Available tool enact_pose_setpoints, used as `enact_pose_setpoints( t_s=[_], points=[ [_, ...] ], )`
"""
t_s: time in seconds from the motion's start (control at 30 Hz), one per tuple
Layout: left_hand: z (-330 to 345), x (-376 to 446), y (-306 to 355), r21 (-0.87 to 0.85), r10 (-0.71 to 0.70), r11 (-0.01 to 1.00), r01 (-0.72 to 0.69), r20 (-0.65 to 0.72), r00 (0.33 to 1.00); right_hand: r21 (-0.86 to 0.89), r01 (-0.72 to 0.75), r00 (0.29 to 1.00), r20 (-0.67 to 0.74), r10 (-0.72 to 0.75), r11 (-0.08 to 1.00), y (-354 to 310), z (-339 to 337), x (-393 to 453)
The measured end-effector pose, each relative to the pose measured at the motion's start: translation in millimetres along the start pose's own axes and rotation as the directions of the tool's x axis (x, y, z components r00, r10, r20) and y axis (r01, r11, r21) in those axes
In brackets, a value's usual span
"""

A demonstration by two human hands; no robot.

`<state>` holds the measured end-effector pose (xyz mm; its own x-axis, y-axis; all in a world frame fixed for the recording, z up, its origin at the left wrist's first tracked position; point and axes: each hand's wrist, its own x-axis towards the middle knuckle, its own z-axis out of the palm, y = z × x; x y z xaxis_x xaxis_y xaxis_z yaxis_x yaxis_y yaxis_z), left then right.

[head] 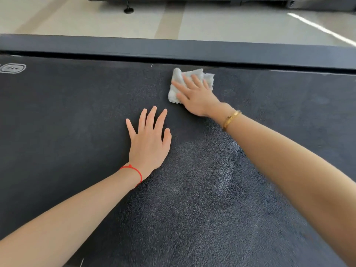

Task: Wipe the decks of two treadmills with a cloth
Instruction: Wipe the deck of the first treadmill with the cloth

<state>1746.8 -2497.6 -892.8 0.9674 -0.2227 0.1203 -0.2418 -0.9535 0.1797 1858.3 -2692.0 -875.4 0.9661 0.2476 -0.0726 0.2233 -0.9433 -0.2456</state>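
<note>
A dark textured treadmill deck (pixel 77 122) fills most of the view. My right hand (pixel 196 95) lies flat on a crumpled white cloth (pixel 178 78) and presses it onto the deck near the far side rail (pixel 173 49). My left hand (pixel 150 139) rests flat on the bare deck, fingers spread, a little nearer to me and to the left of the cloth. It holds nothing. A pale damp smear (pixel 225 170) shows on the deck between my forearms.
A white logo mark (pixel 12 68) is printed on the deck at the far left. Beyond the rail lies a pale floor (pixel 173 22). The base of another dark machine (pixel 212 0) with a round foot (pixel 128 10) stands at the top edge.
</note>
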Motion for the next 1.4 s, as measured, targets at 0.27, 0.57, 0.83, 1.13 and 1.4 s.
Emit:
enact_pose_setpoints(
  t_s=[0.27, 0.57, 0.83, 1.13, 1.4],
  points=[
    [0, 0, 0, -0.003, 0.008, 1.000, -0.007, 0.012, 1.000, 0.008, -0.367, 0.929, -0.040, 0.367, 0.930, 114, -35, -12],
    [0, 0, 0, -0.026, 0.007, 1.000, -0.007, -0.002, 1.000, 0.018, -0.014, 0.999, -0.039, 0.015, 1.000, 26, -3, -67],
    [-1, 0, -1, -0.038, 0.010, 0.999, -0.011, -0.018, 1.000, 0.065, -0.261, 0.963, -0.052, 0.265, 0.963, 63, -16, -103],
    [-2, -2, 1, -0.075, -0.004, 0.997, 0.002, -0.027, 1.000, 0.020, 0.163, 0.987, -0.023, -0.162, 0.986, -42, 21, -223],
    [-11, -14, -1, -0.131, 0.014, 0.991, -0.014, -0.001, 1.000, 0.042, -0.169, 0.984, -0.059, 0.171, 0.985, -24, 8, -209]
  ],
)
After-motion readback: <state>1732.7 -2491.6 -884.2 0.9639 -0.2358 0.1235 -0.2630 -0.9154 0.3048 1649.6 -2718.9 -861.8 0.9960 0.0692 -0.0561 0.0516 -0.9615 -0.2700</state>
